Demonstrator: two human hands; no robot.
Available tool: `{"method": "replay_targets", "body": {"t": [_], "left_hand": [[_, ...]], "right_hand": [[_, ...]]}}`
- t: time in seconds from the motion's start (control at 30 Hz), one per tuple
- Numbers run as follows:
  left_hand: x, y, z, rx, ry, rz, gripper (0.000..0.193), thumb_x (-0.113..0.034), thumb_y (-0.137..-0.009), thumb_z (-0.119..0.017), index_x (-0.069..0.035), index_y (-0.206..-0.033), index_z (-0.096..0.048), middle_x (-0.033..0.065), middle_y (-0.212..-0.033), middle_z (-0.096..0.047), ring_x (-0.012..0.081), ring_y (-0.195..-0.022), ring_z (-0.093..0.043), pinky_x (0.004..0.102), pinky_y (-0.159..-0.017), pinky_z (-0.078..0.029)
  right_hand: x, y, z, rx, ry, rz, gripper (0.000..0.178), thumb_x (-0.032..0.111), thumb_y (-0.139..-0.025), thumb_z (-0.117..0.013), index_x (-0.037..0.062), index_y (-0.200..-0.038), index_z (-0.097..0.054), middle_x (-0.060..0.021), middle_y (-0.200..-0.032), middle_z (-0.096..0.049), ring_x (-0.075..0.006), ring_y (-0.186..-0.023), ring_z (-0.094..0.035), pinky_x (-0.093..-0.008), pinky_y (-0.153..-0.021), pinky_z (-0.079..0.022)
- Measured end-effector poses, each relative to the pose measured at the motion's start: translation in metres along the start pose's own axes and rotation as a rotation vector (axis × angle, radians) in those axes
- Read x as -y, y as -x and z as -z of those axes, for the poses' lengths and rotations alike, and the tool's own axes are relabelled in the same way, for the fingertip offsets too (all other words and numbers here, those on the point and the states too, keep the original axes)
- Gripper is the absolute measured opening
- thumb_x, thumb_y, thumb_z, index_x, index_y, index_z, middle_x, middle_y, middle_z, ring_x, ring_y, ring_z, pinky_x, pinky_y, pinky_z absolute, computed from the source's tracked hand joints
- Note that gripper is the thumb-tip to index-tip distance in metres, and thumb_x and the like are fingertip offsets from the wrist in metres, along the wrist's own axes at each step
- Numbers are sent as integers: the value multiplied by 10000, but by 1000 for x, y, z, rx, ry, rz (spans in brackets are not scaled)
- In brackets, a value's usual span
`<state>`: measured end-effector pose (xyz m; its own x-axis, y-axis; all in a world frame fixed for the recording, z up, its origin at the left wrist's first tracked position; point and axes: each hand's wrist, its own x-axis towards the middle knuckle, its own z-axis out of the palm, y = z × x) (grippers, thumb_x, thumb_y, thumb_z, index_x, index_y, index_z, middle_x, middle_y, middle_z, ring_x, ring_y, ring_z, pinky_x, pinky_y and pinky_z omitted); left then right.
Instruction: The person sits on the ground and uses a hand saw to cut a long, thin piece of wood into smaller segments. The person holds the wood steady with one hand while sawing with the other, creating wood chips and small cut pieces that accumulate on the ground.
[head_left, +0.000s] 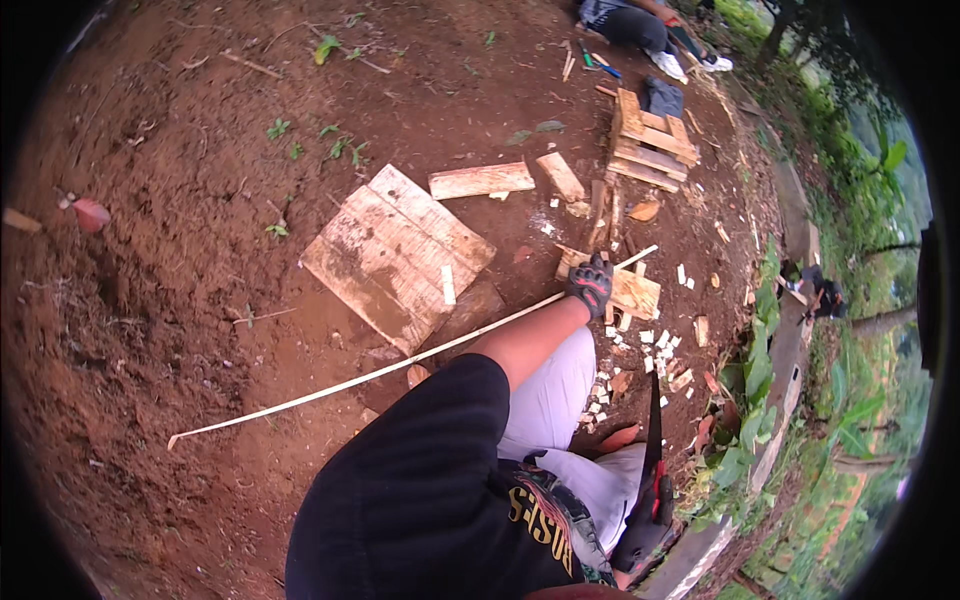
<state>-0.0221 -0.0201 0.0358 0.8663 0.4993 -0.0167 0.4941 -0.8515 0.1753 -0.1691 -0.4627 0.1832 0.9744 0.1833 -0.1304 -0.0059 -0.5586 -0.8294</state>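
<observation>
My left hand [590, 286], in a black and grey glove, is closed around a long, thin, pale wooden strip [370, 376]. It presses the strip down on a short wooden board [637, 294]. The strip's short end sticks out to the right past the hand; its long end reaches far to the left over the soil. Low at the right, by my knee, my gloved right hand [655, 508] grips a handsaw [654, 425] with a dark blade and a red and black handle. The blade points away from me, apart from the strip. My right fingers are partly hidden.
Small cut wood pieces [655, 350] lie scattered right of my leg. A plank panel [390, 255] is on the soil at left, near loose blocks [482, 180]. Farther off are a slatted wooden stool [650, 145] and a seated person [640, 30]. A concrete edge [790, 200] runs along the right.
</observation>
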Motion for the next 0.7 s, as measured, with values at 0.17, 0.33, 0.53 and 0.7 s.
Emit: {"method": "replay_targets", "body": {"t": [0.17, 0.33, 0.53, 0.7], "left_hand": [[23, 25, 25, -129, -32, -57, 507, -176, -975, -587, 3, -1449, -589, 117, -1070, -752, 277, -907, -764, 448, -747, -582], [-52, 18, 137, -283, -182, -228, 609, -184, -937, -632, 32, -1500, -548, 116, -1079, -747, 263, -955, -737, 431, -738, -562], [-74, 22, 203, -256, -324, -390, 632, -164, -937, -636, 29, -1529, -529, 119, -1108, -751, 246, -942, -740, 414, -727, -568], [-129, -2, 223, -134, -333, -467, 505, -135, -962, -622, -8, -1451, -603, 117, -1133, -761, 273, -1013, -762, 445, -800, -591]], "right_hand": [[15, 7, -3, 45, 126, -31, 414, 189, -1087, -640, -51, -1423, -671, -186, -1418, -714, -296, -1281, -677, -399, -1117, -498], [-27, -14, 15, -64, 104, 62, 410, 185, -1085, -632, -28, -1433, -673, -173, -1303, -751, -234, -1059, -724, -366, -940, -588], [-9, -18, 14, -25, 29, 32, 420, 187, -1060, -663, -15, -1428, -683, -146, -1268, -757, -207, -1043, -693, -342, -935, -544], [1, -11, 13, -29, 39, 17, 359, 137, -1032, -705, 2, -1364, -721, -206, -1330, -756, -295, -1272, -712, -404, -1085, -532]]}}
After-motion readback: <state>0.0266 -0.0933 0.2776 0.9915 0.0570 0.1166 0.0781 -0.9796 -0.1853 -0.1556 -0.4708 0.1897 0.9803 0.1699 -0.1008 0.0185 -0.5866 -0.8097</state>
